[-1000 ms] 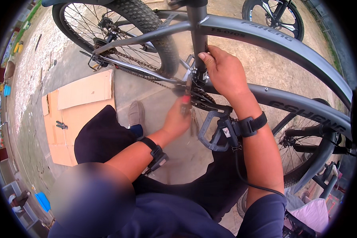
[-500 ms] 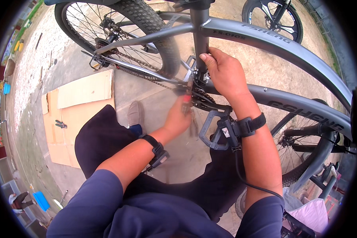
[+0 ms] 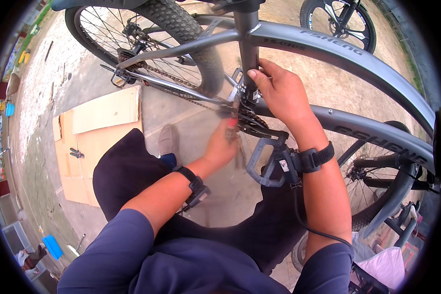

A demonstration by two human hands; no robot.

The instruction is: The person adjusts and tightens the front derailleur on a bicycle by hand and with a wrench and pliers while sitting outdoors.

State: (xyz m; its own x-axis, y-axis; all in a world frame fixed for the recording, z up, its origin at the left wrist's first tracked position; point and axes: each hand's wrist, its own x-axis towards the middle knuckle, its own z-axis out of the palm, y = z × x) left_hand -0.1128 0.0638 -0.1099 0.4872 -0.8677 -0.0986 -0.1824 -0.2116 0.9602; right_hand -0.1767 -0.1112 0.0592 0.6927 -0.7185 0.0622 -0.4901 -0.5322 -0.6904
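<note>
A grey bicycle frame (image 3: 323, 41) stands in front of me. My left hand (image 3: 221, 147) is closed around a red-handled tool (image 3: 232, 123), probably pliers. The tool's upper end reaches the metal parts at the foot of the seat tube, close to the front derailleur (image 3: 249, 96). Blur hides exactly what its tip touches. My right hand (image 3: 288, 95) grips the seat tube (image 3: 248, 51) just above the derailleur, its thumb in front and its fingers partly hidden behind. Below that hand are the chainring and crank, with a grey platform pedal (image 3: 262, 164).
Flat cardboard (image 3: 105, 115) lies on the ground at left, with dark small pliers (image 3: 76, 153) on it. The rear wheel (image 3: 201, 44) stands at upper left. Another bicycle's wheel (image 3: 338, 24) is beyond the frame. A blue bin (image 3: 52, 247) and a person are at far lower left.
Both hands keep their grips, with the right hand lying slightly farther right in the picture. The tool stays at the derailleur area. The distant person at lower left has changed posture.
</note>
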